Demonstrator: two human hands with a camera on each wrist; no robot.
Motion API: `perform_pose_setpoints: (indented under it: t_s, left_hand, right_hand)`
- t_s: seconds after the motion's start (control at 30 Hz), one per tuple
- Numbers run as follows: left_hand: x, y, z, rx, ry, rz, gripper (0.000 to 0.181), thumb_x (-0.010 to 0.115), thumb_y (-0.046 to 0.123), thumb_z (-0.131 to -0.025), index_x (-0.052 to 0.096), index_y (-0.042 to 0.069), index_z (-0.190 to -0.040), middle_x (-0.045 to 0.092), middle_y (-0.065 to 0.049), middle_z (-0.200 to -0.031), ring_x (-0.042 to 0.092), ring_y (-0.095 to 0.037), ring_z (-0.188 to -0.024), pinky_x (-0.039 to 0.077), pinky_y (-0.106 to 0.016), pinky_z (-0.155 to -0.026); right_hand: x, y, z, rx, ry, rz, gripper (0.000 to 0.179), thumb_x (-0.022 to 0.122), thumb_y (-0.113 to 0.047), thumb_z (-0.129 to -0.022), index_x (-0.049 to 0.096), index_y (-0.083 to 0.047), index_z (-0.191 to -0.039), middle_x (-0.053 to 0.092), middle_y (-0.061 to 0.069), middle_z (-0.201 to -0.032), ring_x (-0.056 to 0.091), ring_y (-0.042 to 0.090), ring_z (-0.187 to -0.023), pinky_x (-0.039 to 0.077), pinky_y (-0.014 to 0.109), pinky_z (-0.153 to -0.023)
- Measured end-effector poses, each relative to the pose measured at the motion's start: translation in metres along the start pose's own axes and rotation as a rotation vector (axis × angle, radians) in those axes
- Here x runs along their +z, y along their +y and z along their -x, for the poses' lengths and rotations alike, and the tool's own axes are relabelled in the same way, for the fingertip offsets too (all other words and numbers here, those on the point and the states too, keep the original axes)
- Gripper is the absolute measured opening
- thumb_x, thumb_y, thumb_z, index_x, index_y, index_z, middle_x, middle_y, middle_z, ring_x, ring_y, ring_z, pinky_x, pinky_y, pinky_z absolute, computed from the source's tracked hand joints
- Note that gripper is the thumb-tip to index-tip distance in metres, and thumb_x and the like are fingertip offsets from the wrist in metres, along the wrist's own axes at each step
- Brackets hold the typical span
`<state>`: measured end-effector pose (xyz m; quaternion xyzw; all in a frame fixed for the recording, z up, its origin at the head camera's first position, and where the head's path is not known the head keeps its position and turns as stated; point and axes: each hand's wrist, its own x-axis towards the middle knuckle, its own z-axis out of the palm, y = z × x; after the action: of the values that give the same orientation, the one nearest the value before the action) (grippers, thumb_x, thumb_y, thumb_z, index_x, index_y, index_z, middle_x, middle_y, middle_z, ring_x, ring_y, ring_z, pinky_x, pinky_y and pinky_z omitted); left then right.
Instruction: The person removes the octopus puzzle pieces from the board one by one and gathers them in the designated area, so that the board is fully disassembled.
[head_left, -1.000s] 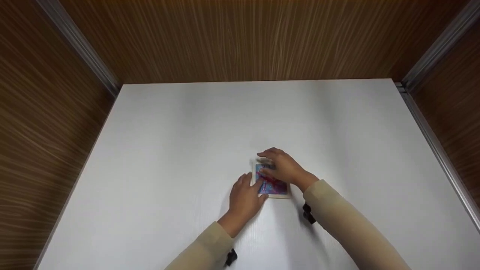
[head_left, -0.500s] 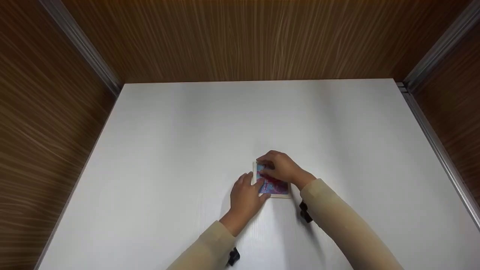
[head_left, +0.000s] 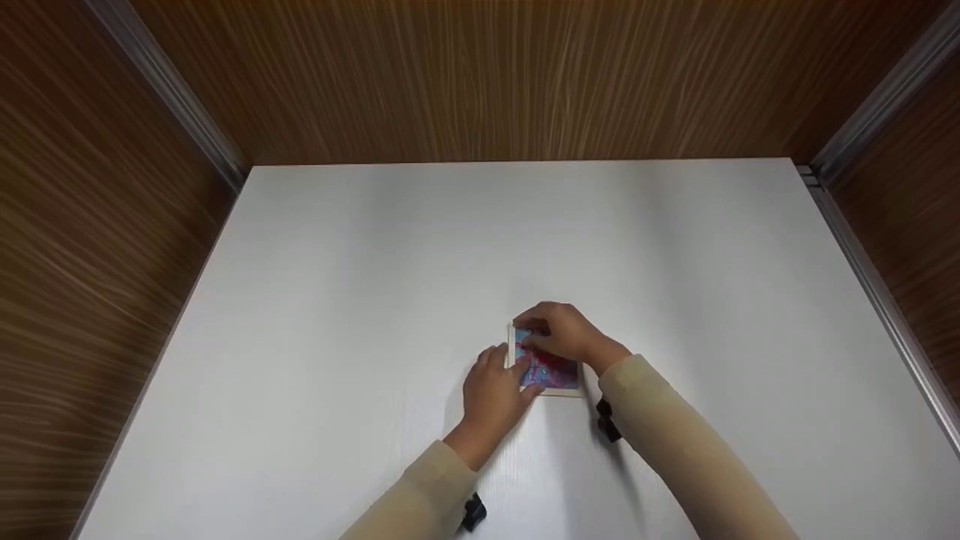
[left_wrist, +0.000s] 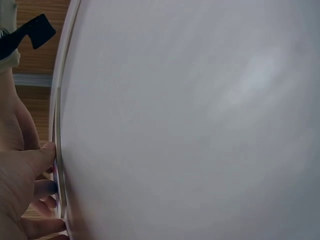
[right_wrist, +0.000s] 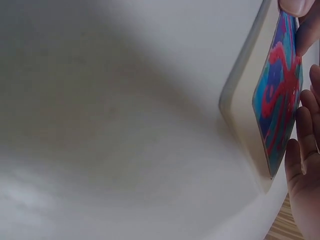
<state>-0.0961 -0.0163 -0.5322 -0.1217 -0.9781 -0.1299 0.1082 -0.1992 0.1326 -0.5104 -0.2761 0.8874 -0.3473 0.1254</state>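
Note:
A small flat picture board [head_left: 555, 375] with a pale border lies on the white table, its face printed in blue, pink and red. My left hand [head_left: 491, 390] rests along its left side, the index finger on the picture and the thumb at the near edge. From above, my right hand [head_left: 566, 334] grips the far left corner, with curled fingers at the far edge and the thumb on the picture. In the right wrist view the picture board [right_wrist: 280, 95] shows its thick pale rim. The right hand covers its far part.
The white table [head_left: 360, 300] stretches around the hands. Wood-grain panels [head_left: 480, 82] rise at the back and both sides, with metal rails [head_left: 165, 86] at the corners. A black wrist mount [head_left: 609, 421] sits under the right sleeve, another mount [head_left: 472, 512] under the left.
The right hand's fingers, raised and spread over the far edge a second ago, have come down and curled onto the board's far left corner. The left hand has stayed at the board's left side.

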Motion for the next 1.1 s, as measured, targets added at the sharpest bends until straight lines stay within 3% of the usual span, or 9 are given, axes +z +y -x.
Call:
perform_pose_setpoints:
  t_s: [0.33, 0.6, 0.93, 1.1]
  left_hand:
    - [-0.0001, 0.0000, 0.0020, -0.005, 0.001, -0.003, 0.045, 0.075, 0.048, -0.076, 0.074, 0.019, -0.110, 0.059, -0.016, -0.122, 0.054, -0.031, -0.111, 0.047, -0.036, -0.089]
    - [-0.0045, 0.0025, 0.0012, 0.001, -0.057, -0.045, 0.050, 0.069, 0.054, -0.078, 0.072, 0.020, -0.115, 0.058, -0.016, -0.126, 0.052, -0.031, -0.116, 0.046, -0.034, -0.094]
    - [-0.0026, 0.0019, 0.0025, 0.000, -0.033, -0.037, 0.047, 0.070, 0.053, -0.078, 0.074, 0.019, -0.111, 0.058, -0.015, -0.126, 0.053, -0.030, -0.115, 0.046, -0.033, -0.094]
    - [-0.0016, 0.0018, 0.0029, 0.004, -0.016, -0.023, 0.046, 0.071, 0.052, -0.078, 0.074, 0.019, -0.109, 0.058, -0.015, -0.125, 0.054, -0.030, -0.114, 0.047, -0.034, -0.092]
  right_hand:
    - [0.0006, -0.0024, -0.0018, -0.006, -0.021, 0.006, 0.030, 0.073, -0.012, -0.084, 0.069, -0.006, -0.113, 0.067, 0.006, -0.108, 0.062, 0.023, -0.102, 0.047, 0.037, -0.092]
    - [-0.0021, -0.0044, -0.0004, 0.021, -0.048, -0.029, 0.029, 0.072, -0.012, -0.085, 0.069, -0.006, -0.113, 0.067, 0.004, -0.109, 0.061, 0.023, -0.106, 0.046, 0.036, -0.094]
    - [-0.0009, -0.0047, -0.0017, 0.021, -0.055, -0.016, 0.027, 0.072, -0.011, -0.085, 0.068, -0.007, -0.111, 0.067, 0.004, -0.106, 0.062, 0.021, -0.100, 0.048, 0.036, -0.090]
    - [0.0003, -0.0040, -0.0014, 0.033, -0.068, -0.034, 0.024, 0.070, -0.009, -0.086, 0.068, -0.007, -0.110, 0.065, 0.001, -0.096, 0.061, 0.018, -0.090, 0.049, 0.034, -0.084]
